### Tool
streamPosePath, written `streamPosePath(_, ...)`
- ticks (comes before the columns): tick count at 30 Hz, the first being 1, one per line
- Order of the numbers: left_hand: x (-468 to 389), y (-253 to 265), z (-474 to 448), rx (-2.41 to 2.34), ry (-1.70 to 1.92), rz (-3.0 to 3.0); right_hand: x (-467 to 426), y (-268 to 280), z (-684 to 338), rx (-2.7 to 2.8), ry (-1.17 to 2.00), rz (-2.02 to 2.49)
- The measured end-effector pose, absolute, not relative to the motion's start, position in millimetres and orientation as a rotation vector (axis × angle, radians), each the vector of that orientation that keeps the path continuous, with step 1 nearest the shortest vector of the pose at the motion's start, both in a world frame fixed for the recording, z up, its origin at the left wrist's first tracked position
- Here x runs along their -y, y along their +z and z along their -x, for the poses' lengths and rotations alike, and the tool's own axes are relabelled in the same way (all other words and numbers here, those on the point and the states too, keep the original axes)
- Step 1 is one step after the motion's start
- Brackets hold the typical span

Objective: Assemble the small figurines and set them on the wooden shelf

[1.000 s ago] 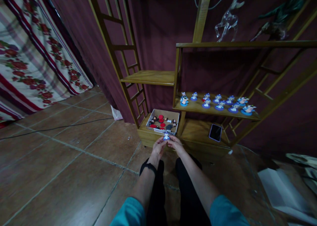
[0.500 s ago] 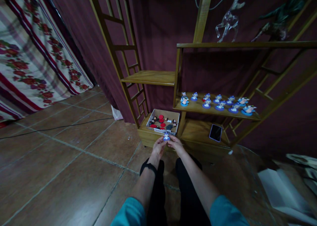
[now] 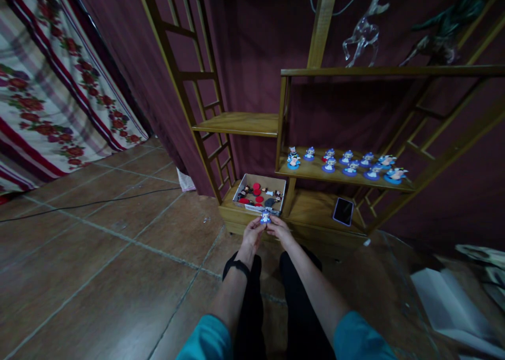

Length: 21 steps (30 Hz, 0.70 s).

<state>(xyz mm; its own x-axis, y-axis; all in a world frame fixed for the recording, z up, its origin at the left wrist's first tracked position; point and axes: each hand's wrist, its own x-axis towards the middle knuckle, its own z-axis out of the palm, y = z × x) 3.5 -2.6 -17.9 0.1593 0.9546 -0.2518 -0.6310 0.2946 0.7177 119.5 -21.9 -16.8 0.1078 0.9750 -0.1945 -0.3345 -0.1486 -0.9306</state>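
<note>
Pinching a purple figurine (image 3: pixel 265 217) near the box (image 3: pixel 273 183), left grip (image 3: pixel 253 233) and right grip (image 3: pixel 278 227) are closed at its base; other figurines (image 3: pixel 329 165) already stand on the shelf (image 3: pixel 323 177), loose pieces (image 3: pixel 256 186) lie boxed.

Dim light, pale glare on floor tiles (image 3: pixel 126 297) (lower left), edges stretched.

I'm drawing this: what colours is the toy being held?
The toy is mostly purple and white; the head view shows it.

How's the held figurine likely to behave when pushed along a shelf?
The figurine is probably light, being small between the left hand and right hand. Its wide base should make it slide rather than tip.
</note>
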Motion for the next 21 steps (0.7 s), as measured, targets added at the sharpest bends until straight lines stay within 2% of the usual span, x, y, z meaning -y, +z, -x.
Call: streamPosePath(21, 4.6, -9.7, -1.5, -0.770, 1.107, -0.424, 24.8, -9.5, -119.9, 0.743, 1.320, 1.137)
